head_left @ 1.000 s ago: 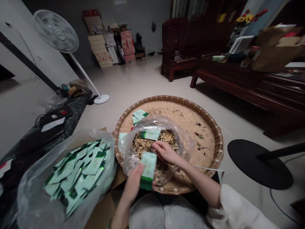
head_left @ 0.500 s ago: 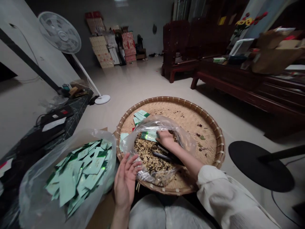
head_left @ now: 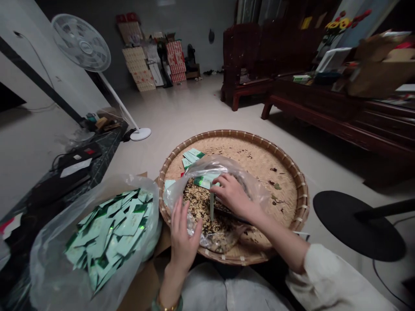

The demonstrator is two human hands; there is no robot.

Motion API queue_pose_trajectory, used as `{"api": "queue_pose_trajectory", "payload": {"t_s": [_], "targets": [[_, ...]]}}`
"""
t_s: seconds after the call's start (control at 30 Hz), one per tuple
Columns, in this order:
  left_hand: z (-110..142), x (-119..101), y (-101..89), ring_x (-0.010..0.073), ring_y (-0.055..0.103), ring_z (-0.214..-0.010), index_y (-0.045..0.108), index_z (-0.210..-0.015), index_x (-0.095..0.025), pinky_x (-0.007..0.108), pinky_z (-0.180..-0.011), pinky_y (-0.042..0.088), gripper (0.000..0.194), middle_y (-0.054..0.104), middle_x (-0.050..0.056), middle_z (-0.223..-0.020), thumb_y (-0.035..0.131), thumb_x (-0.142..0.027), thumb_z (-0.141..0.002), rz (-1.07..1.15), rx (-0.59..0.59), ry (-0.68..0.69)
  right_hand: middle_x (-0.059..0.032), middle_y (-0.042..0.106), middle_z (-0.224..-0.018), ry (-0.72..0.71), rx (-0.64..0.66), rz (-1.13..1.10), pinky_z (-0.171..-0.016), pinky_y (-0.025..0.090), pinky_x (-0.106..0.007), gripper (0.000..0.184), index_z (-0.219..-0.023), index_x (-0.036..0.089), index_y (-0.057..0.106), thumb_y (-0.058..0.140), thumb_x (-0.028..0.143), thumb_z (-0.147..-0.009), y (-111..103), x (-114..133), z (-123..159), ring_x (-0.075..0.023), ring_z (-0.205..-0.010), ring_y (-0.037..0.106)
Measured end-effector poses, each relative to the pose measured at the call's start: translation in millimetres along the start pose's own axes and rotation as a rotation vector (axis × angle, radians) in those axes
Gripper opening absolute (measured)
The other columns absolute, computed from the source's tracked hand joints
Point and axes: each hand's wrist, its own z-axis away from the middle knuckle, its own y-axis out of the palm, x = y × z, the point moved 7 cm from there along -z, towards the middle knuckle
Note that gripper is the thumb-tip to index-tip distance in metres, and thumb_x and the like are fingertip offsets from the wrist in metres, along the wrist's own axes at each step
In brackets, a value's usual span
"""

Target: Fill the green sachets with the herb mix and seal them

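Note:
A clear plastic bag [head_left: 256, 190] of loose dried tea [head_left: 197, 205] lies open on a round woven bamboo tray [head_left: 292, 172]. My right hand [head_left: 231, 194] is inside the bag's mouth, pinching a small green sachet [head_left: 212, 206] seen edge-on above the tea. Another green sachet [head_left: 204, 180] lies in the bag just behind it. My left hand [head_left: 183, 235] rests open against the near left edge of the bag, fingers spread. A few more sachets [head_left: 191, 156] lie on the tray behind the bag.
A big clear bag full of green sachets [head_left: 106, 233] sits at my left on cardboard. A dark low table [head_left: 69, 172] and a standing fan [head_left: 82, 43] are further left. Dark wooden furniture [head_left: 324, 108] lines the right; a black round base [head_left: 358, 224] stands nearby.
A second ago my left hand held a sachet upright; it is gone from that hand. My right hand reached deep into the bag and now lifts a sachet back toward me.

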Motion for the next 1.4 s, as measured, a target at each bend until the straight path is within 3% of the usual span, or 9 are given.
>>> {"api": "queue_pose_trajectory", "payload": {"t_s": [0.13,0.23,0.3,0.5,0.73,0.83,1.0,1.2,1.4], "targets": [[1.8,4.7,27.7,0.0309,0.051,-0.119,0.063,-0.113,-0.019,0.044,-0.104,0.033,0.049,0.062,0.013,-0.121,0.074,-0.032,-0.066,-0.013,0.208,-0.094,-0.0098,0.06,-0.089,-0.135,-0.139,-0.071,-0.076,0.04,-0.036,0.018,-0.089,0.019,0.067,0.051,0.013,-0.087,-19.2,33.0,20.9,-0.0231,-0.091,0.047],[11.1,13.5,41.1,0.0233,0.062,-0.078,0.069,-0.088,-0.018,0.033,-0.077,0.046,0.023,0.068,0.008,-0.079,0.055,-0.035,-0.082,-0.078,0.3,-0.169,-0.0082,0.06,-0.086,-0.135,-0.162,-0.254,-0.075,0.042,-0.035,0.016,-0.097,0.02,0.064,0.051,0.016,-0.088,-17.6,40.0,29.5,-0.0221,-0.088,0.048],[15.6,17.5,45.2,0.018,0.053,-0.059,0.066,-0.075,-0.017,0.028,-0.062,0.042,0.031,0.059,0.003,-0.062,0.045,-0.036,-0.087,-0.098,0.331,-0.189,-0.0075,0.061,-0.091,-0.078,-0.173,-0.433,-0.077,0.044,-0.034,0.022,-0.107,0.02,0.058,0.054,0.016,-0.086,-13.6,35.6,32.6,-0.0211,-0.09,0.05],[18.4,24.2,47.5,0.0157,0.047,-0.061,0.065,-0.077,-0.016,0.024,-0.059,0.037,0.034,0.054,0.0,-0.063,0.044,-0.041,-0.088,0.002,0.37,-0.237,-0.0045,0.061,-0.086,0.164,-0.136,-0.622,-0.073,0.046,-0.031,0.018,-0.089,0.019,0.059,0.07,0.021,-0.075,3.5,13.0,36.1,-0.0191,-0.084,0.055],[18.9,30.7,46.5,0.0151,0.048,-0.058,0.067,-0.071,-0.016,0.024,-0.058,0.038,0.034,0.057,-0.001,-0.059,0.05,-0.042,-0.084,0.0,0.439,-0.252,-0.0057,0.066,-0.078,0.044,-0.155,-0.613,-0.073,0.045,-0.033,0.009,-0.075,0.019,0.066,0.064,0.024,-0.082,-6.7,15.8,34.6,-0.02,-0.081,0.055],[12.7,33.4,39.5,0.0199,0.06,-0.07,0.072,-0.075,-0.017,0.028,-0.071,0.046,0.027,0.069,0.002,-0.068,0.057,-0.039,-0.079,0.03,0.412,-0.287,-0.0049,0.066,-0.075,0.064,-0.133,-0.734,-0.068,0.045,-0.029,0.014,-0.073,0.019,0.066,0.06,0.027,-0.083,-9.8,15.5,37.6,-0.0181,-0.077,0.057],[7.5,46.2,23.9,0.028,0.067,-0.092,0.076,-0.086,-0.017,0.042,-0.091,0.047,0.027,0.075,0.008,-0.093,0.067,-0.036,-0.069,0.129,0.239,-0.415,-0.0014,0.063,-0.067,0.237,0.057,-0.726,-0.055,0.038,-0.023,0.015,-0.073,0.018,0.066,0.057,0.025,-0.082,12.1,13.4,48.4,-0.0139,-0.062,0.054],[12.5,41.1,26.5,0.027,0.068,-0.09,0.076,-0.088,-0.02,0.041,-0.09,0.049,0.022,0.075,0.006,-0.093,0.067,-0.032,-0.07,0.092,0.249,-0.376,-0.0015,0.06,-0.067,0.279,-0.011,-0.673,-0.06,0.038,-0.025,0.016,-0.069,0.018,0.059,0.057,0.026,-0.083,20.0,15.2,63.4,-0.0143,-0.064,0.053],[16.6,54.6,19.2,0.0242,0.069,-0.082,0.076,-0.079,-0.016,0.037,-0.084,0.052,0.024,0.076,0.008,-0.085,0.07,-0.036,-0.067,0.211,0.049,-0.441,0.0015,0.056,-0.071,0.529,0.053,-1.26,-0.057,0.046,-0.024,0.027,-0.082,0.019,0.055,0.058,0.046,-0.08,45.2,19.7,77.5,-0.0121,-0.062,0.05]]}}
